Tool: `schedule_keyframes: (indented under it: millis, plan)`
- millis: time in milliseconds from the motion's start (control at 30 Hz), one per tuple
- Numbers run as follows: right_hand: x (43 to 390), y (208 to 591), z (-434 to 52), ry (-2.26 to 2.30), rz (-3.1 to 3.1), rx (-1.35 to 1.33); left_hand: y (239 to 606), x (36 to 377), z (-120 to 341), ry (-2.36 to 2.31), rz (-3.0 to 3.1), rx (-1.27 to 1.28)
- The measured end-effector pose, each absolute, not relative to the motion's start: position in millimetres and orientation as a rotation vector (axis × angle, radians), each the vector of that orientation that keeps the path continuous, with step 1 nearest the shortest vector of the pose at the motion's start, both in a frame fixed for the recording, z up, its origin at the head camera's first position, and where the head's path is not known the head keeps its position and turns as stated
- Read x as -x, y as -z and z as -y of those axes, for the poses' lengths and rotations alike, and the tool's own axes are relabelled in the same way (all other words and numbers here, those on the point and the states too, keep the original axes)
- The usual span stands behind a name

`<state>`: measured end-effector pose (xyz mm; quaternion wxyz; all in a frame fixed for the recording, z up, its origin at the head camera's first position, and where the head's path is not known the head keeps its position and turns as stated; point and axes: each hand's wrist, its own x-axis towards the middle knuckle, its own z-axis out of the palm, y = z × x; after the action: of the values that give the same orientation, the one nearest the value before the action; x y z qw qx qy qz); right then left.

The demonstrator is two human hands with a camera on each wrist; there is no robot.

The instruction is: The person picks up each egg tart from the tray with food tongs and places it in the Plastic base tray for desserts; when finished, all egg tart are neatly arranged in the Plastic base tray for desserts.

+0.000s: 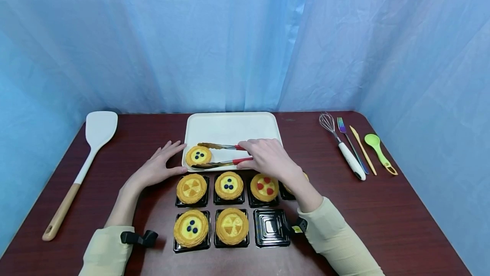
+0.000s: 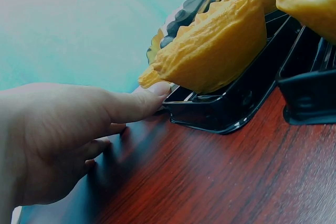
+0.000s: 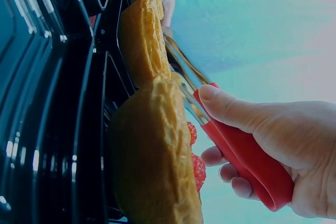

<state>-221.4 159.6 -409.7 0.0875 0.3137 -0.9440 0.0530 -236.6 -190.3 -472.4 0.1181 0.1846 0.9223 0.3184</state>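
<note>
My right hand (image 1: 266, 155) grips red-handled metal tongs (image 1: 226, 164) over a white tray (image 1: 237, 129). The tongs' spread arms lie on either side of a tart topped with blueberries (image 1: 199, 155) at the tray's front left; I cannot tell whether they touch it. With fingers extended and spread, my left hand (image 1: 162, 165) rests at the tray's left edge. In the left wrist view its thumb (image 2: 149, 97) is beside a black plastic holder (image 2: 210, 111) bearing a tart (image 2: 215, 45). The right wrist view shows the red handles (image 3: 247, 161) within the right hand.
Several tarts in black holders form two rows before the tray; my right wrist partly hides one. A bare ridged holder (image 1: 272, 228) sits front right. A long white spatula (image 1: 100, 129) lies left. To the right lie a whisk (image 1: 348, 157), fork (image 1: 350, 142), knife (image 1: 363, 150) and green spoon (image 1: 377, 146).
</note>
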Motion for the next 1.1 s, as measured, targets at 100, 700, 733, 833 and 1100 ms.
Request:
schedule_keyframes:
  millis: [100,700,733,833,1100]
  plan:
    - [221.5,409.5,-159.8,-0.153,2.806,-0.932,472.2,236.7,190.1,-0.931,-2.697,-0.540]
    - [223.0,394.0,-181.9,-0.239,2.793,-0.928,472.6,237.8,190.9,-0.935,-2.694,-0.545]
    - [222.7,390.2,-186.9,-0.238,2.792,-0.937,472.5,237.6,191.4,-0.937,-2.692,-0.541]
    - [219.9,376.2,-204.9,-0.227,2.795,-0.960,472.1,237.1,192.5,-0.937,-2.691,-0.539]
    - [193.2,341.5,-268.6,-0.255,2.816,-1.013,473.9,236.2,193.3,-0.915,-2.701,-0.547]
